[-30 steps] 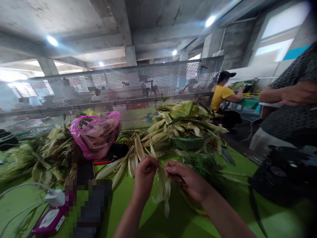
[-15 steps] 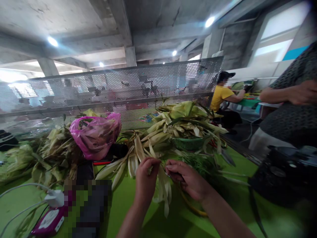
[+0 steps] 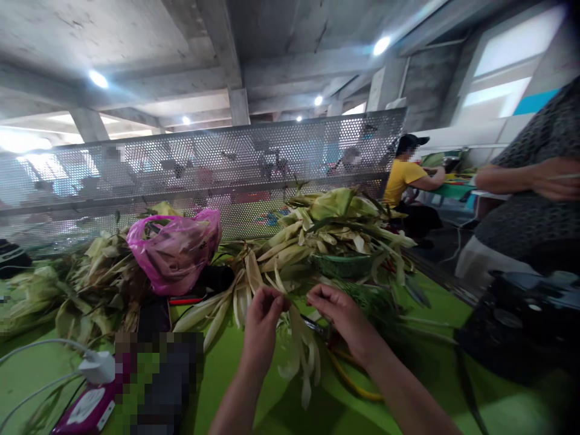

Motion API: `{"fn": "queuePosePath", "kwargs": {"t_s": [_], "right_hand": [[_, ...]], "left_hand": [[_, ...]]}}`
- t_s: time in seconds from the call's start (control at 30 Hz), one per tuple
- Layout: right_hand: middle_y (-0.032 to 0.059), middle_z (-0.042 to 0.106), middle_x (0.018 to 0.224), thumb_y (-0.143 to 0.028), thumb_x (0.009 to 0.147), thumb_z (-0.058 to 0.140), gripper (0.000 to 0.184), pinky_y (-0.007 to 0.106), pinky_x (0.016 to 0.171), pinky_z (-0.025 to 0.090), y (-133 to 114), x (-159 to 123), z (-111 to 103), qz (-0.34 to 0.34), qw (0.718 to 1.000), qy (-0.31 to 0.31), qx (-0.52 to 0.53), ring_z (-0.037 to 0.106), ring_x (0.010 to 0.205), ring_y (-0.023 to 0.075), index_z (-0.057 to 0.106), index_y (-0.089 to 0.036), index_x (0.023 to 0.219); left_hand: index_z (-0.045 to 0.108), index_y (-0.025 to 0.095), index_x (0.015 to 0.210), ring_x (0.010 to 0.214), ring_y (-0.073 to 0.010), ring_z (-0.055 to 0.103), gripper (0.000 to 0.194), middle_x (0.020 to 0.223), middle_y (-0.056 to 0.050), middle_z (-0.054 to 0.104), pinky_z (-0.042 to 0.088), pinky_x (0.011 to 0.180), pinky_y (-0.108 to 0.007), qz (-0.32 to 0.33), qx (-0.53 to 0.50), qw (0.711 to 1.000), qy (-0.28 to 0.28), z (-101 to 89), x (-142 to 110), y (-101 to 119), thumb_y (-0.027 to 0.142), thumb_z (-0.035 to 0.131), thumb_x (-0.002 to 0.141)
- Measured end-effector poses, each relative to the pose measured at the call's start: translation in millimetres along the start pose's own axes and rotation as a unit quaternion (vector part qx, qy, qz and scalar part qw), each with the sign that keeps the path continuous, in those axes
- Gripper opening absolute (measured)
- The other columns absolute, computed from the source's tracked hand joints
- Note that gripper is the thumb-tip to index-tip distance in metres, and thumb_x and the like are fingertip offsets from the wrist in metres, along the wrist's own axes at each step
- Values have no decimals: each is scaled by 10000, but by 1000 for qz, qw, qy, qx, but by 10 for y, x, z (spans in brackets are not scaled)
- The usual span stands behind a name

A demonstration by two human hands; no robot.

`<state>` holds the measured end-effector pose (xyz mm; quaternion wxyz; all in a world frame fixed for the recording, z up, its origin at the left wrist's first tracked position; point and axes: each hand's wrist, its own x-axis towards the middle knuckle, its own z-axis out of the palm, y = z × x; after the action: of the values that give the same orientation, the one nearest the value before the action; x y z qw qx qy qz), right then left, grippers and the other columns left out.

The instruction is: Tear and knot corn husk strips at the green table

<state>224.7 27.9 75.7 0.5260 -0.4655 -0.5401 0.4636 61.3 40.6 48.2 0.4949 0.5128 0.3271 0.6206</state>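
Head view: the left hand (image 3: 263, 319) pinches husk strips (image 3: 299, 345). The curled right hand (image 3: 343, 315) sits farther off than before; whether it holds the scissors (image 3: 314, 324) beneath is unclear.

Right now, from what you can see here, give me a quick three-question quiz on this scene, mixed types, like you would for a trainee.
1. Multiple choice: What colour is the plastic bag on the same side as the left hand? A. Blue B. Pink C. White
2. Fill in the blank: The green basket beyond the right hand is heaped with corn ____.
3. True or false: The two hands are clasped together.

Key:
1. B.
2. Husks.
3. False; a gap shows between them.
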Motion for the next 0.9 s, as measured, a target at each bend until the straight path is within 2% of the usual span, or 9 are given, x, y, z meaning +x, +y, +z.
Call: {"fn": "queuePosePath", "kwargs": {"t_s": [0.1,0.17,0.23,0.3,0.37,0.57,0.7,0.8,0.9], "right_hand": [[-2,607,761,-333,754,669,112,281,647,380,25,15,-5,-74,988,52,-127,514,704,172,669,-230,801],[19,644,966,-271,757,659,209,294,691,401,5,-11,23,-107,976,61,-179,541,787,189,682,-270,965],[31,634,1035,-258,789,627,244,294,677,407,-21,-40,66,-117,974,30,-194,544,781,186,679,-282,1026],[41,635,1010,-250,806,608,201,295,681,412,-29,-52,105,-117,975,-2,-187,556,787,190,699,-265,984],[43,645,972,-215,785,619,176,299,705,418,-5,-41,124,-124,977,-9,-175,571,812,200,714,-254,928],[10,637,776,-137,728,642,122,290,676,396,90,-16,102,-160,964,31,-210,558,718,190,690,-238,776],[15,595,773,-126,762,601,118,287,659,375,52,-65,131,-203,945,35,-255,540,722,190,638,-236,736],[24,582,813,-135,797,566,108,291,659,370,36,-79,159,-210,936,33,-279,534,731,187,608,-231,770],[26,572,805,-178,830,551,85,297,670,380,54,-65,163,-194,943,31,-268,530,738,188,577,-226,764]], "left_hand": [[553,186,822,711,-138,571,163,731,5,602,449,698,-259,-10,-7,1000,-3,5,6,-9,338,612,831],[541,188,822,711,-140,567,155,731,3,596,446,697,-262,-10,7,1000,-16,9,10,-27,331,598,838],[535,188,817,704,-139,551,144,726,1,582,440,689,-261,-2,33,999,-30,13,13,-51,320,584,845],[540,189,812,696,-137,529,127,728,1,564,429,672,-253,19,71,997,-38,19,12,-74,307,574,847],[555,193,818,706,-141,516,107,748,-4,560,418,660,-246,43,111,992,-45,28,7,-89,296,569,843],[568,206,802,684,-144,506,66,735,1,558,401,645,-246,59,156,984,-63,39,-5,-113,265,562,831],[564,206,825,693,-147,518,32,749,-6,566,415,652,-256,68,159,982,-73,22,-1,-106,232,547,831],[555,194,839,715,-144,534,39,766,-7,573,423,670,-260,40,137,987,-76,17,6,-70,222,562,814],[528,184,820,702,-134,541,127,749,4,565,421,657,-248,-7,85,995,-60,28,14,-36,214,628,749]]}}
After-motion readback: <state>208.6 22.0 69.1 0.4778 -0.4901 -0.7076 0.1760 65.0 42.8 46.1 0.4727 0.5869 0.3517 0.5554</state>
